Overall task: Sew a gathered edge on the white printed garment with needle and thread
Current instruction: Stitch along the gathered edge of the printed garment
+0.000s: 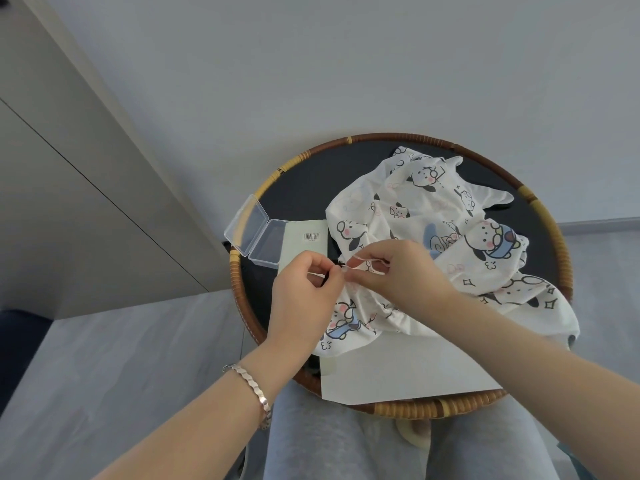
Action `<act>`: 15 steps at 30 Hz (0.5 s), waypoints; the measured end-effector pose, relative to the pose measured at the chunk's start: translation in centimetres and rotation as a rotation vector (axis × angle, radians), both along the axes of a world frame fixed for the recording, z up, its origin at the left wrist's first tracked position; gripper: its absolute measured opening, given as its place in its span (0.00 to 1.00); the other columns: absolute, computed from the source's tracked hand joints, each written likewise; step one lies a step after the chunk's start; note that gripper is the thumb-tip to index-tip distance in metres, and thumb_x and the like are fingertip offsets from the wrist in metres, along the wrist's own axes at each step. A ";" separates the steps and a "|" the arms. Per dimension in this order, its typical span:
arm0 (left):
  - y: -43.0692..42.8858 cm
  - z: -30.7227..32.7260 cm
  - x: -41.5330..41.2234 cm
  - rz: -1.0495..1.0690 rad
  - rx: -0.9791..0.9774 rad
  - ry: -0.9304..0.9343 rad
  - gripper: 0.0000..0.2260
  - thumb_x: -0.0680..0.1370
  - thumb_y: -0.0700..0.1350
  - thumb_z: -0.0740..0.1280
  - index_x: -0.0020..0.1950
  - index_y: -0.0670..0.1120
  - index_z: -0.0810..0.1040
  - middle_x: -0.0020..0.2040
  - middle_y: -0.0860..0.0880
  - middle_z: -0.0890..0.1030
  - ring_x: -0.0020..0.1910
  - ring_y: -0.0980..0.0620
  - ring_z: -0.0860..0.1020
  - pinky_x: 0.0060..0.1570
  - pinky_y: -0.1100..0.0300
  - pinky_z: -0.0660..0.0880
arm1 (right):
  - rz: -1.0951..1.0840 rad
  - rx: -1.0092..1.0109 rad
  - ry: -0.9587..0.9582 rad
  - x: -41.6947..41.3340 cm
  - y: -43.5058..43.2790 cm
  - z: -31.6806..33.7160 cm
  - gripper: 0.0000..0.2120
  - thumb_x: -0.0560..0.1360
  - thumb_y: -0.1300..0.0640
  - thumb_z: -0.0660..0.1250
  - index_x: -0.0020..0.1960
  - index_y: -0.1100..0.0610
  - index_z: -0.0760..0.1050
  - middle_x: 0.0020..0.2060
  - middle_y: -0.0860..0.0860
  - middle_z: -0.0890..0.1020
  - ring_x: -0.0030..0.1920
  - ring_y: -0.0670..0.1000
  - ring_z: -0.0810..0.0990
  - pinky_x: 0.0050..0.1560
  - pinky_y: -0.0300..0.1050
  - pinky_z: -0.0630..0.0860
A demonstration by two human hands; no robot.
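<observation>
The white garment (426, 216) printed with cartoon dogs lies crumpled on a round black tray table with a rattan rim (367, 139). Its near edge is bunched into gathers below my hands. My left hand (304, 292), with a silver bracelet on the wrist, has thumb and fingers curled and pinches something small at the gathered edge. My right hand (398, 271) pinches a thin pale loop, seemingly thread or a small clear piece, just right of the left fingertips. The fingertips of both hands almost touch. The needle itself is too small to make out.
An open clear plastic box (258, 233) sits at the tray's left, beside a pale card with a barcode (306, 242). A white sheet of paper (398, 368) lies at the tray's near edge, under the garment. My grey-trousered legs are below the table.
</observation>
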State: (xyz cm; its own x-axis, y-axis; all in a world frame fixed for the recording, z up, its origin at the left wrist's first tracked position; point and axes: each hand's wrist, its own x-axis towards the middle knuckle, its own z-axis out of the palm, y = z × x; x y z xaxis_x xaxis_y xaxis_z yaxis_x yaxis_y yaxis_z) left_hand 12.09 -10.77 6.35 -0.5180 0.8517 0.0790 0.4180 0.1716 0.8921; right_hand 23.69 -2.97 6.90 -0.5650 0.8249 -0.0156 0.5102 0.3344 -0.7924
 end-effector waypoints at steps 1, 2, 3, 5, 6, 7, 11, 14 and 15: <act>0.0 0.1 0.0 -0.007 0.000 0.001 0.10 0.74 0.41 0.68 0.37 0.54 0.73 0.35 0.55 0.78 0.33 0.57 0.78 0.32 0.74 0.71 | -0.003 0.014 -0.011 -0.1 0.0 0.0 0.05 0.70 0.51 0.72 0.43 0.52 0.81 0.33 0.49 0.78 0.31 0.42 0.69 0.35 0.37 0.66; 0.0 0.1 0.0 -0.014 -0.002 0.004 0.11 0.74 0.40 0.68 0.37 0.54 0.73 0.35 0.55 0.78 0.33 0.57 0.77 0.32 0.74 0.71 | -0.001 0.023 -0.019 -0.1 0.0 -0.1 0.05 0.71 0.51 0.71 0.43 0.52 0.81 0.31 0.46 0.77 0.31 0.42 0.69 0.35 0.37 0.66; -0.1 0.1 0.0 -0.021 -0.006 0.010 0.11 0.74 0.40 0.68 0.37 0.54 0.73 0.35 0.56 0.78 0.32 0.57 0.77 0.32 0.74 0.71 | 0.002 0.033 -0.022 -0.1 0.0 -0.1 0.05 0.71 0.51 0.71 0.43 0.53 0.81 0.31 0.45 0.76 0.31 0.42 0.69 0.35 0.37 0.66; -0.1 0.0 0.0 -0.022 -0.015 0.032 0.10 0.74 0.41 0.68 0.37 0.54 0.73 0.35 0.55 0.78 0.32 0.57 0.77 0.32 0.74 0.71 | -0.007 0.044 -0.014 0.0 -0.1 0.0 0.04 0.71 0.53 0.71 0.42 0.54 0.82 0.33 0.49 0.80 0.31 0.43 0.70 0.37 0.40 0.69; -0.1 -0.2 -0.1 -0.008 -0.016 0.042 0.09 0.74 0.41 0.68 0.37 0.53 0.73 0.35 0.55 0.78 0.32 0.57 0.76 0.32 0.73 0.71 | -0.031 0.034 -0.007 0.1 -0.1 0.0 0.03 0.71 0.55 0.71 0.41 0.54 0.82 0.32 0.50 0.80 0.31 0.43 0.70 0.37 0.40 0.69; -0.1 -0.2 -0.3 0.015 -0.017 0.055 0.09 0.74 0.41 0.68 0.37 0.52 0.73 0.35 0.55 0.78 0.33 0.57 0.76 0.33 0.74 0.71 | -0.069 0.006 -0.001 0.3 0.0 0.0 0.03 0.71 0.56 0.71 0.40 0.54 0.81 0.29 0.46 0.79 0.30 0.42 0.71 0.36 0.37 0.69; -0.1 -0.4 -0.8 0.101 -0.020 0.107 0.04 0.74 0.41 0.67 0.40 0.48 0.74 0.35 0.57 0.76 0.36 0.59 0.75 0.35 0.78 0.68 | -0.272 -0.134 -0.083 2.4 2.0 -1.1 0.04 0.71 0.60 0.69 0.38 0.58 0.80 0.19 0.42 0.74 0.24 0.40 0.72 0.26 0.30 0.65; 0.0 -0.7 -1.1 0.138 -0.025 0.107 0.03 0.74 0.40 0.67 0.41 0.47 0.75 0.36 0.58 0.76 0.37 0.60 0.74 0.36 0.79 0.67 | -0.433 -0.213 -0.217 4.7 3.8 -2.6 0.07 0.69 0.63 0.66 0.39 0.67 0.78 0.27 0.54 0.75 0.28 0.51 0.71 0.30 0.39 0.66; 0.0 -0.8 -1.2 0.151 -0.028 0.100 0.03 0.74 0.40 0.67 0.41 0.47 0.75 0.36 0.58 0.75 0.37 0.61 0.74 0.36 0.79 0.67 | -0.468 -0.222 -0.258 5.4 4.2 -3.1 0.06 0.69 0.64 0.66 0.38 0.68 0.77 0.27 0.55 0.74 0.28 0.52 0.70 0.30 0.39 0.65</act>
